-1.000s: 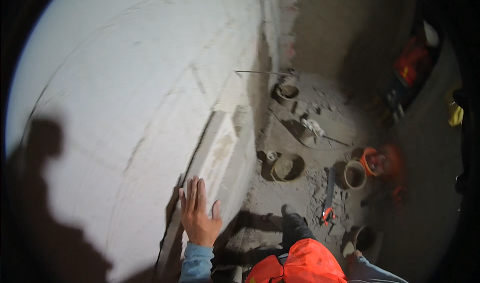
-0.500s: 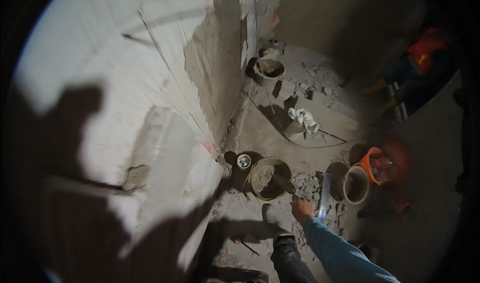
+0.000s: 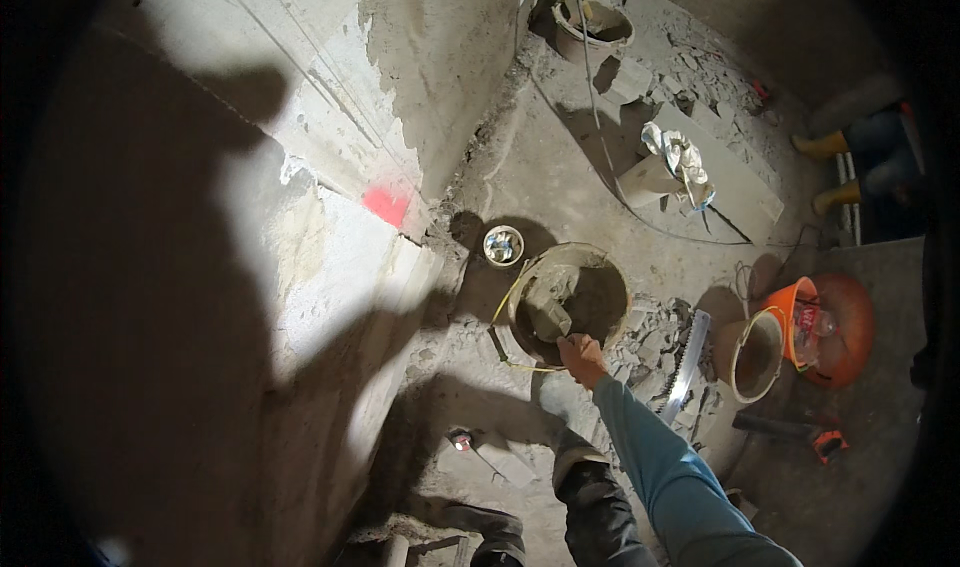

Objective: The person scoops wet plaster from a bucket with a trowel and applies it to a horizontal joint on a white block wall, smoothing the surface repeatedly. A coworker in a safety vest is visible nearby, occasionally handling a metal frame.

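Observation:
My right hand (image 3: 582,360), in a blue-grey sleeve, reaches over the near rim of a round bucket (image 3: 626,312). Its fingers are wrapped around the handle of a trowel, partly hidden by the hand. The trowel's blade (image 3: 549,320) is coated grey and dips into the bucket beside a heap of wet grey mortar (image 3: 552,281). A yellowish bail hangs down the bucket's left side. Close to its upper left stands a small round tub (image 3: 503,246) with crumpled, shiny contents. My left hand is out of the picture.
Rubble (image 3: 655,337) and a long toothed metal blade (image 3: 686,367) lie right of the bucket, before a pale pail (image 3: 757,357) and an orange bucket (image 3: 800,312). A cable (image 3: 598,117) crosses the floor. A person in yellow boots (image 3: 838,197) stands far right. A wall (image 3: 340,267) rises left.
My right hand has moved from beside the bucket to over its near rim, and the trowel blade is now down at the mortar. The view has shifted, coming closer to the bucket.

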A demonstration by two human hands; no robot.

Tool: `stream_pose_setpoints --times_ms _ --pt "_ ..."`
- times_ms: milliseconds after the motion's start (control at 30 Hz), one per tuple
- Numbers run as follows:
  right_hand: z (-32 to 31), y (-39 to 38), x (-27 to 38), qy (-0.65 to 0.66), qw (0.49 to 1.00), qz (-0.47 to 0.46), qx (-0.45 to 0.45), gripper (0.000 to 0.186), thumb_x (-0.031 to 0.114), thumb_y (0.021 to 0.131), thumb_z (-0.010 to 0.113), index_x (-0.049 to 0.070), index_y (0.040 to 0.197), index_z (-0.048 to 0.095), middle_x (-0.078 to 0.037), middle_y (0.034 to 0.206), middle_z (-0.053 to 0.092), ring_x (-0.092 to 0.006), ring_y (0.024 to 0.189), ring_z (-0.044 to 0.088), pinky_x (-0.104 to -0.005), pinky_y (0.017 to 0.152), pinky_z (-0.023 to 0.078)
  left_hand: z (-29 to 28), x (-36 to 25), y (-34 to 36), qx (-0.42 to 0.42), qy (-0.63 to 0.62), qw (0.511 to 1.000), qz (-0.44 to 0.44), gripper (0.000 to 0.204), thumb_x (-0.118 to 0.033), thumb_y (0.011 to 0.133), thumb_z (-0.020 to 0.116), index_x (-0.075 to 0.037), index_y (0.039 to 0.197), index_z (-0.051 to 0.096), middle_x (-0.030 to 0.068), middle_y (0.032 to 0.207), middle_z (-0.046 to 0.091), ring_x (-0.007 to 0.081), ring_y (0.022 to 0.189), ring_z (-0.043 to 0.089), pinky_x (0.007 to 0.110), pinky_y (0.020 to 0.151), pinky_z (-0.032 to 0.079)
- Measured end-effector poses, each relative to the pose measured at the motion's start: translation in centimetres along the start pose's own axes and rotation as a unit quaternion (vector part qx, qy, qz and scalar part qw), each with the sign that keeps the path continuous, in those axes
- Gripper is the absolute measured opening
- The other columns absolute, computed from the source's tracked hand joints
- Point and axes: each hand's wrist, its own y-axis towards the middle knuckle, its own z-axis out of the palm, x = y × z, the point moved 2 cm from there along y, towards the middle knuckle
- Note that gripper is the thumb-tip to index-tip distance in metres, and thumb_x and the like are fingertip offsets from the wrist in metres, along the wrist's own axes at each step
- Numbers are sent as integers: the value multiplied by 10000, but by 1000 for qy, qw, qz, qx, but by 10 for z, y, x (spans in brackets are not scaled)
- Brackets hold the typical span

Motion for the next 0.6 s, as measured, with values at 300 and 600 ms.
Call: stream_pose_setpoints --times_ms 300,600 --pt "-35 -80 -11 -67 953 -249 -157 439 412 1100 656 -18 1085 743 -250 845 721 -432 751 695 -499 709 548 12 25 -20 18 1 999 26 977 -572 957 809 -74 1710 435 298 1741 407 488 1595 403 541 1331 347" --pt "-226 -353 146 -142 965 -223 9 335 314 1044 723 -11 970 754 -217 783 715 -340 684 716 -460 648 546 -145 -85 -61 -255 -116 955 98 695 -346 958 890 -35 1531 647 237 1546 655 393 1460 593 484 1233 470"
